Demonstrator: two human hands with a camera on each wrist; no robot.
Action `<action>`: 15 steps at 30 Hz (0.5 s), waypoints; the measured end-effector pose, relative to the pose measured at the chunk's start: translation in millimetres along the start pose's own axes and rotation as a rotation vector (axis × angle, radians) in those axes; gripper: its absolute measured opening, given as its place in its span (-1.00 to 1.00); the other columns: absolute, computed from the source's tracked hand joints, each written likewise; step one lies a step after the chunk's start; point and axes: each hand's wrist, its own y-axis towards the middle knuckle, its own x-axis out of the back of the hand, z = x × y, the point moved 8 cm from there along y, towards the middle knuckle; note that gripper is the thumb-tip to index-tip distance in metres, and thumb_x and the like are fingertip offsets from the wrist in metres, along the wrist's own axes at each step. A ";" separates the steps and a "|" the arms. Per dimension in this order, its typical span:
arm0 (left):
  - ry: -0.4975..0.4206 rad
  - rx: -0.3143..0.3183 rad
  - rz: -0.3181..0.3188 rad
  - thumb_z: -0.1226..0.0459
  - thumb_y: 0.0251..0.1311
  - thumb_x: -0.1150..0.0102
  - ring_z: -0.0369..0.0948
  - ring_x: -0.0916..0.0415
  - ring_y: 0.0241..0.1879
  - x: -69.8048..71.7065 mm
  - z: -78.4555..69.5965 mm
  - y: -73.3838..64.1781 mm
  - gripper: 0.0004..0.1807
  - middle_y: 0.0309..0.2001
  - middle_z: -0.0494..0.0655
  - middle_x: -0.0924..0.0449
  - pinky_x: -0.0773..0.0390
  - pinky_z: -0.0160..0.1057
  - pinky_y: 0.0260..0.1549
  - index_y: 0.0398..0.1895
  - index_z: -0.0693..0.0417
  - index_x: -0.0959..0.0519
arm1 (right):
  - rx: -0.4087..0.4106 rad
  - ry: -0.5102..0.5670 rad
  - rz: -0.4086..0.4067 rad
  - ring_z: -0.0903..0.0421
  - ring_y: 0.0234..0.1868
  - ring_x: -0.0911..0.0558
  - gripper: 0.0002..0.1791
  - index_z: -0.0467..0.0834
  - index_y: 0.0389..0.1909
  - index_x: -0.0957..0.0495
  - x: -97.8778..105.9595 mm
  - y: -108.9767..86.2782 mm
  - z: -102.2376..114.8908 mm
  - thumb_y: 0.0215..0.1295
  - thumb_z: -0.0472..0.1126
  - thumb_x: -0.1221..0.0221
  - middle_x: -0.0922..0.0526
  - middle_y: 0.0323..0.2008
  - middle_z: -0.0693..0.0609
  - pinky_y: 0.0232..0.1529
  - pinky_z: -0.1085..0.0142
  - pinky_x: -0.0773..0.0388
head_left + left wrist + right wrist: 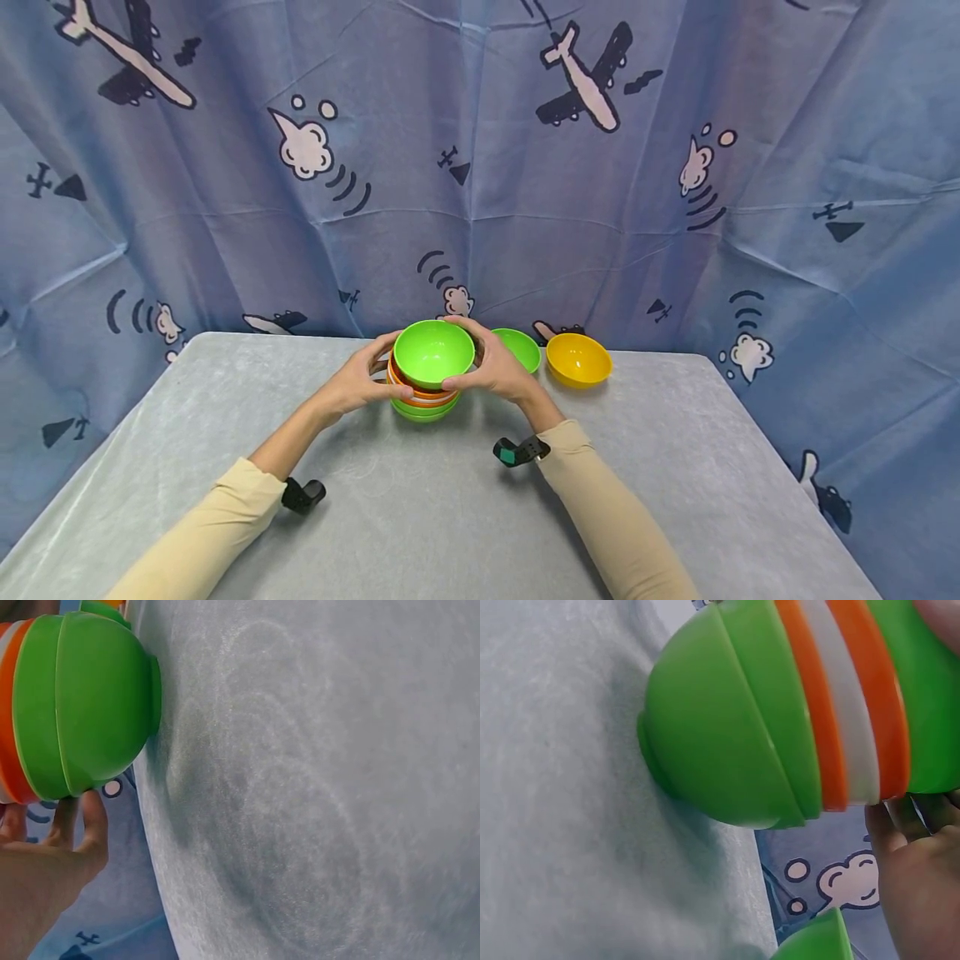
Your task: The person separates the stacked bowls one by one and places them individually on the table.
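A stack of nested bowls stands on the table, two green bowls (pixel 705 720) at the bottom, then orange and white ones (pixel 840 712). At its top sits a green bowl (pixel 434 354), its inside facing me. My left hand (pixel 356 382) holds the stack's left side, thumb at the front near the orange rims and fingers behind. From the right, my right hand (pixel 502 367) grips the top green bowl, its thumb along the front and its fingers at the far rim. In the left wrist view, fingertips touch the side of the lower green bowls (pixel 105 705).
Behind my right hand is another green bowl (pixel 519 350), partly hidden. A yellow bowl (pixel 579 361) stands to its right. The grey cloth-covered table (pixel 420 517) ends at a blue curtain (pixel 480 167) printed with planes.
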 end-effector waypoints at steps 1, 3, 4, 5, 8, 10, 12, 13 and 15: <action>0.005 0.002 0.000 0.32 0.11 -0.51 0.17 -0.21 0.41 0.0 0.0 -0.2 0.00 0.49 0.10 -0.20 -0.33 0.21 0.28 0.59 0.07 -0.15 | 0.002 0.010 -0.010 -0.11 0.26 -0.43 0.10 -0.33 0.51 -0.16 1.7 -0.5 1.0 -0.03 -0.38 -0.58 -0.34 0.38 -0.20 0.26 0.06 -0.45; 0.009 0.015 0.000 0.31 0.12 -0.51 0.18 -0.18 0.43 0.1 0.2 -0.5 0.01 0.50 0.09 -0.17 -0.31 0.21 0.29 0.59 0.07 -0.13 | 0.008 0.023 -0.027 -0.10 0.25 -0.44 0.11 -0.31 0.52 -0.17 4.8 -1.8 4.1 -0.03 -0.31 -0.60 -0.37 0.37 -0.18 0.25 0.07 -0.46; 0.014 0.022 -0.001 0.30 0.12 -0.52 0.17 -0.18 0.43 0.2 0.4 -0.6 0.01 0.51 0.08 -0.17 -0.31 0.20 0.29 0.59 0.05 -0.13 | 0.013 0.023 -0.036 -0.10 0.25 -0.44 0.11 -0.29 0.51 -0.18 6.4 -2.5 5.7 -0.03 -0.27 -0.61 -0.37 0.36 -0.16 0.24 0.08 -0.47; 0.016 0.027 -0.002 0.30 0.12 -0.52 0.16 -0.17 0.43 0.3 0.3 -0.8 0.01 0.51 0.06 -0.16 -0.30 0.20 0.30 0.59 0.04 -0.13 | 0.022 0.021 -0.044 -0.10 0.24 -0.45 0.12 -0.29 0.51 -0.19 7.9 -3.0 7.5 -0.04 -0.23 -0.62 -0.38 0.35 -0.16 0.24 0.09 -0.48; 0.016 0.031 0.002 0.29 0.14 -0.51 0.15 -0.18 0.43 0.5 -0.1 -1.0 -0.01 0.51 0.03 -0.15 -0.29 0.20 0.30 0.59 0.01 -0.15 | 0.052 0.014 -0.057 -0.14 0.24 -0.44 0.12 -0.28 0.50 -0.21 12.5 -4.4 12.9 -0.05 -0.15 -0.63 -0.38 0.35 -0.18 0.23 0.09 -0.48; 0.012 0.034 0.004 0.30 0.13 -0.51 0.14 -0.20 0.42 0.4 -0.2 -1.0 -0.01 0.51 0.01 -0.16 -0.30 0.19 0.30 0.58 0.00 -0.16 | 0.059 0.006 -0.066 -0.14 0.24 -0.44 0.13 -0.29 0.50 -0.22 16.1 -6.0 15.6 -0.06 -0.11 -0.64 -0.37 0.35 -0.18 0.24 0.09 -0.47; 0.008 0.030 0.009 0.30 0.13 -0.51 0.14 -0.20 0.42 0.0 -0.6 -1.1 -0.01 0.51 0.02 -0.16 -0.30 0.20 0.30 0.59 0.03 -0.15 | 0.057 0.003 -0.074 -0.14 0.24 -0.44 0.15 -0.30 0.50 -0.21 20.5 -8.3 18.2 -0.07 -0.10 -0.64 -0.37 0.36 -0.18 0.24 0.09 -0.47; 0.008 0.031 0.010 0.30 0.13 -0.51 0.15 -0.20 0.42 -0.2 -0.6 -1.1 -0.01 0.51 0.01 -0.16 -0.30 0.20 0.30 0.59 0.03 -0.15 | 0.053 0.002 -0.080 -0.13 0.24 -0.44 0.16 -0.31 0.50 -0.20 22.9 -9.6 19.0 -0.07 -0.10 -0.64 -0.37 0.36 -0.17 0.25 0.09 -0.47; 0.005 0.035 0.010 0.30 0.12 -0.52 0.14 -0.21 0.42 -0.5 -0.8 -1.2 0.00 0.51 0.00 -0.16 -0.31 0.19 0.30 0.59 0.05 -0.14 | 0.045 -0.001 -0.089 -0.14 0.25 -0.44 0.16 -0.32 0.51 -0.19 27.6 -12.6 21.2 -0.07 -0.11 -0.64 -0.35 0.37 -0.17 0.24 0.10 -0.47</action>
